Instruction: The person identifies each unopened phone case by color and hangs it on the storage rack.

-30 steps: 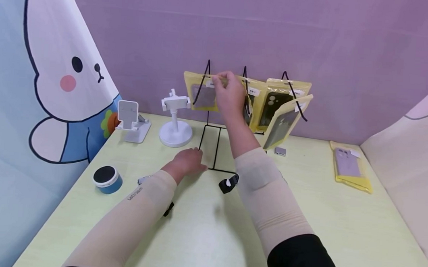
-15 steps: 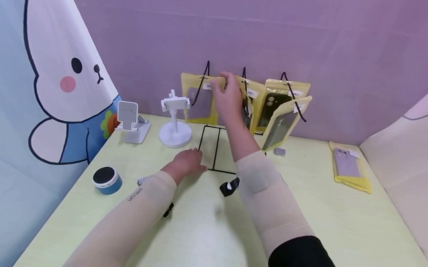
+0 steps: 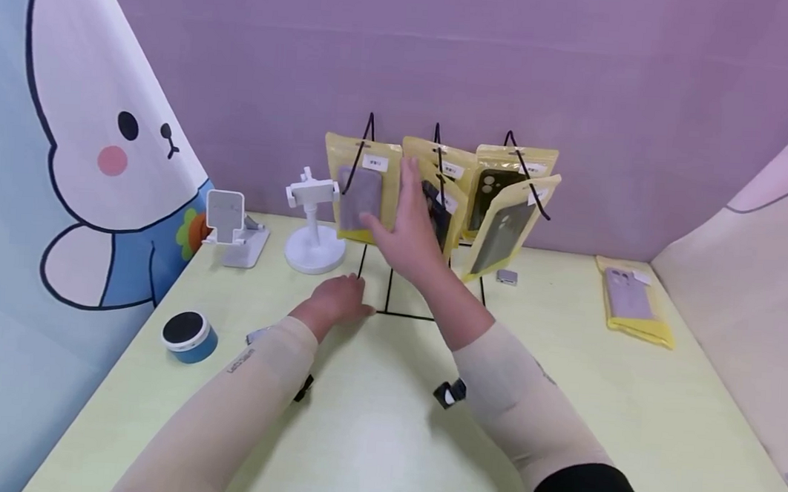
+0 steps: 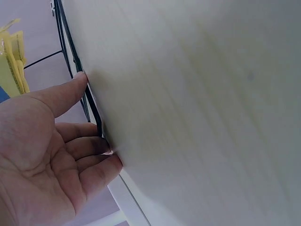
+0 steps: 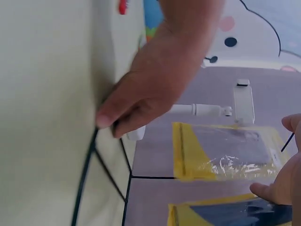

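A black wire display rack (image 3: 389,294) stands at the back of the pale yellow table (image 3: 370,438). Several yellow packets with phone cases hang on its hooks. The leftmost packet (image 3: 360,192), with a purple case inside, hangs free and also shows in the right wrist view (image 5: 225,153). My right hand (image 3: 404,228) hovers open just in front of that packet, fingers straight, holding nothing. My left hand (image 3: 338,299) rests on the table with its fingertips (image 4: 110,160) pressing the rack's wire base (image 4: 89,106).
A white phone holder on a round foot (image 3: 311,227) and a white folding stand (image 3: 231,226) sit left of the rack. A blue round speaker (image 3: 189,333) is near the left edge. Another yellow packet (image 3: 631,307) lies flat at the right, a small grey item (image 3: 507,276) beside the rack.
My right hand has let go of the leftmost packet's top and dropped lower, opening out. The packet now hangs on its hook. The left hand stays on the rack base.
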`<state>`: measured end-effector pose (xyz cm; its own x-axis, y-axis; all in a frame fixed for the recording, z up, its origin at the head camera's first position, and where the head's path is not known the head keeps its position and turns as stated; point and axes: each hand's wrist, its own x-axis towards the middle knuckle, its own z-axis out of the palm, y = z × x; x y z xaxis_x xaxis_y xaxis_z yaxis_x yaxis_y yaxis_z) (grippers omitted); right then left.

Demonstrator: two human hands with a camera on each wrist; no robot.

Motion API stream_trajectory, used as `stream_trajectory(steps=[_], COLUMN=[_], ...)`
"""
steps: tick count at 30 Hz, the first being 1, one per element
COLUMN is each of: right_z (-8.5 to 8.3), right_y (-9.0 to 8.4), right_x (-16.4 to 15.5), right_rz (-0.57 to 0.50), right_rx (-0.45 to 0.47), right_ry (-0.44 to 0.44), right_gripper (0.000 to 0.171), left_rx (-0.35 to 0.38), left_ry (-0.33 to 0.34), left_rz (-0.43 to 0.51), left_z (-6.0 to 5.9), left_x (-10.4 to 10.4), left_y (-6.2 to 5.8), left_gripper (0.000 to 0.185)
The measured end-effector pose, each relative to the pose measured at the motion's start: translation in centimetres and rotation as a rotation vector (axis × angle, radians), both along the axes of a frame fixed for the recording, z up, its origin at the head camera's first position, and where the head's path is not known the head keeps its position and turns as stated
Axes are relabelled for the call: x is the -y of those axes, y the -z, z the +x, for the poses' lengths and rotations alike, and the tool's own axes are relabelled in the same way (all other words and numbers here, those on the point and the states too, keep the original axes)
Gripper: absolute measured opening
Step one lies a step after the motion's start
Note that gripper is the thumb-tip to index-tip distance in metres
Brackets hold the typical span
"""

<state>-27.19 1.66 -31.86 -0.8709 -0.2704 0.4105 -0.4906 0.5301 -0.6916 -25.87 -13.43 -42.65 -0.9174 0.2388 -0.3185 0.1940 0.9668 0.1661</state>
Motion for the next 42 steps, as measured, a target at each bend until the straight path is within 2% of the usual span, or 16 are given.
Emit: stream_trajectory(steps=[3,7,11,14,16,19,22,26,30,33,36,39,42], right_z=[1.3,2.6,3.7,4.2,4.3,4.2,3.9,3.0,1.8,0.8,-0.2,-0.9,-1.7], right_y=[0.7,1.7,2.4,2.9,3.3,3.7,4.0,4.5,4.7,5.0,5.7,7.0,8.7], right_x=[-1.2,-3.4,-6.1,-8.5,-10.3,-13.2,-16.3,-20.4,-24.3,-27.4,-30.5,-33.6,-36.5], right_rz=[0.021,-0.008,-0.023,0.035,0.08,0.092,0.084,0.096,0.096,0.094,0.165,0.246,0.299], right_rx=[0.045,0.181,0.295,0.327,0.345,0.38,0.423,0.452,0.439,0.394,0.333,0.318,0.322], right_ry=[-0.061,-0.167,-0.244,-0.262,-0.274,-0.307,-0.288,-0.183,-0.058,0.051,0.205,0.341,0.419], right_gripper=[0.093,0.085,0.062,0.04,0.032,0.028,0.031,0.036,0.038,0.041,0.048,0.059,0.063], left_rx=[-0.007,-0.017,-0.019,-0.029,-0.035,-0.033,-0.032,-0.038,-0.044,-0.049,-0.048,-0.042,-0.035], left_ry=[-0.005,-0.008,-0.004,0.004,0.008,0.009,0.01,0.017,0.017,0.015,0.017,0.019,0.017], left_rz=[0.005,0.008,0.007,-0.001,-0.008,-0.015,-0.022,-0.027,-0.022,-0.02,-0.022,-0.023,-0.02], left_z=[-0.1,-0.1,0.0,0.1,0.1,0.0,-0.1,-0.1,0.0,-0.1,-0.1,-0.1,-0.1], left_x=[0.3,0.5,0.5,0.5,0.4,0.4,0.5,0.5,0.5,0.5,0.4,0.3,0.1], left_y=[0.0,0.2,0.3,0.2,0.2,0.3,0.5,0.5,0.6,0.7,0.8,0.7,0.5], left_gripper=[0.079,0.077,0.076,0.074,0.074,0.074,0.075,0.073,0.073,0.072,0.073,0.073,0.073])
